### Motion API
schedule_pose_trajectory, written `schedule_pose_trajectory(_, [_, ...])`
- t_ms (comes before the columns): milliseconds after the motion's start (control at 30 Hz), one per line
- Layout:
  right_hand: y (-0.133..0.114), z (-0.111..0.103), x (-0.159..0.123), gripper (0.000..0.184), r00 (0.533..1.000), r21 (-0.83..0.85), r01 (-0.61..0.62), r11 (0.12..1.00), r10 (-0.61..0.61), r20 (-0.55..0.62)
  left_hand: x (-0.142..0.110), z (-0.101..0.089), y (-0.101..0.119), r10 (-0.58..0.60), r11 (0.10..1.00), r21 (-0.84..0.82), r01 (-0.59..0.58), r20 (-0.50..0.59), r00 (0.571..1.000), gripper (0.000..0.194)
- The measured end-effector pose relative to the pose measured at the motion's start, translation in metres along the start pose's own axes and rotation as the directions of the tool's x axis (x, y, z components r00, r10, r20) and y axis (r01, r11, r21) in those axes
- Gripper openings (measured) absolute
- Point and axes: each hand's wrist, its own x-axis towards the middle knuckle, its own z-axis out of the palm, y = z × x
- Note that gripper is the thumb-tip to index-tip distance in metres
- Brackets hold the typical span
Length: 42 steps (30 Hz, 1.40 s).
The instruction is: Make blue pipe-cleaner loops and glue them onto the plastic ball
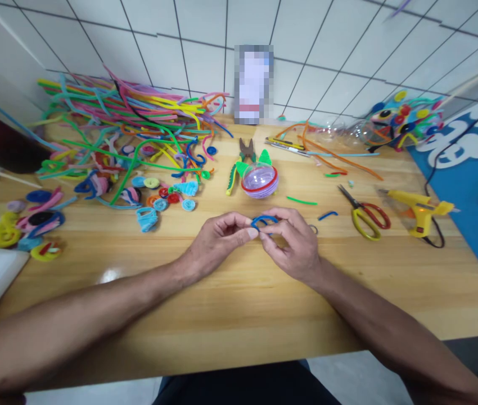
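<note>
Between my two hands, low over the front half of the table, is a blue pipe cleaner point(265, 218) bent into a loop. My left hand point(226, 235) pinches it from the left with thumb and forefinger. From the right, my right hand point(292, 242) grips the same loop, its fingers hiding part of it. Just beyond stands a clear plastic ball point(259, 180) with purple coils inside, a red band around it and green ear-like pieces on top. A short green pipe cleaner piece point(302, 201) and a short blue piece point(328, 215) lie to the right.
Loose pipe cleaners point(138, 112) heap at the back left, with coiled pieces point(163, 194) before them. Pliers point(246, 149) lie behind the ball. Scissors point(363, 216), a yellow glue gun point(422, 211) and a utility knife point(283, 143) lie right. A phone point(253, 84) leans against the wall.
</note>
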Motion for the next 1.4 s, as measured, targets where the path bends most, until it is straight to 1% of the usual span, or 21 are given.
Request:
schedule_pose_trajectory(67, [0.000, 0.000, -0.001, 0.017, 1.000, 0.002, -0.018, 1.000, 0.018, -0.011, 0.000, 0.000, 0.001, -0.004, 1.000, -0.007, 0.004, 0.015, 1.000, 0.032])
schedule_pose_trajectory(200, [0.000, 0.001, -0.002, 0.018, 0.999, 0.027, -0.039, 0.999, 0.040, -0.018, -0.002, -0.001, 0.005, 0.015, 0.998, 0.056, -0.015, 0.005, 1.000, 0.033])
schedule_pose_trajectory(433, [-0.002, -0.001, 0.000, 0.018, 0.999, 0.031, -0.035, 0.999, 0.034, 0.033, -0.001, -0.002, 0.007, 0.016, 0.997, 0.080, -0.016, -0.008, 1.000, 0.033])
schedule_pose_trajectory(500, [-0.001, -0.002, 0.001, 0.020, 0.999, 0.043, -0.031, 0.999, 0.029, 0.040, -0.001, -0.001, 0.007, 0.017, 0.995, 0.099, -0.013, -0.036, 0.999, 0.033])
schedule_pose_trajectory(600, [0.001, -0.002, 0.002, 0.027, 0.999, 0.058, -0.024, 0.998, 0.021, 0.045, -0.001, -0.001, 0.006, 0.020, 0.992, 0.122, -0.007, -0.109, 0.994, 0.032])
schedule_pose_trajectory(700, [0.003, -0.001, 0.002, 0.026, 0.999, 0.049, -0.006, 0.999, 0.003, 0.053, 0.000, 0.000, 0.004, 0.036, 0.992, 0.128, -0.017, -0.143, 0.989, 0.033])
schedule_pose_trajectory(800, [0.003, 0.003, 0.001, 0.021, 0.999, 0.025, 0.014, 1.000, -0.016, 0.048, 0.001, 0.000, 0.002, 0.060, 0.989, 0.142, -0.041, -0.131, 0.990, 0.035])
schedule_pose_trajectory(933, [0.001, 0.005, -0.001, 0.019, 0.999, 0.008, -0.002, 1.000, 0.002, 0.051, 0.000, 0.000, -0.001, 0.101, 0.981, 0.177, -0.083, -0.092, 0.991, 0.033])
schedule_pose_trajectory(1067, [0.003, -0.005, 0.002, 0.021, 0.997, 0.042, -0.021, 0.999, 0.018, 0.070, -0.001, 0.000, 0.000, 0.094, 0.981, 0.181, -0.074, -0.104, 0.990, 0.031])
schedule_pose_trajectory(1167, [0.011, -0.017, 0.006, 0.029, 0.998, 0.038, -0.002, 0.999, 0.000, 0.069, -0.001, 0.000, 0.001, 0.081, 0.983, 0.173, -0.058, -0.127, 0.989, 0.031])
schedule_pose_trajectory(1233, [0.017, -0.024, 0.006, 0.031, 0.997, 0.022, 0.012, 1.000, -0.013, 0.081, -0.001, 0.000, 0.001, 0.084, 0.982, 0.179, -0.060, -0.131, 0.988, 0.031])
schedule_pose_trajectory(1300, [0.022, -0.028, 0.004, 0.031, 0.993, 0.015, 0.024, 1.000, -0.026, 0.112, -0.001, 0.000, 0.000, 0.089, 0.980, 0.187, -0.064, -0.130, 0.988, 0.032])
schedule_pose_trajectory(1400, [0.027, -0.028, 0.000, 0.026, 0.985, -0.005, 0.054, 0.999, -0.052, 0.163, -0.001, 0.000, 0.000, 0.086, 0.978, 0.198, -0.062, -0.117, 0.989, 0.032])
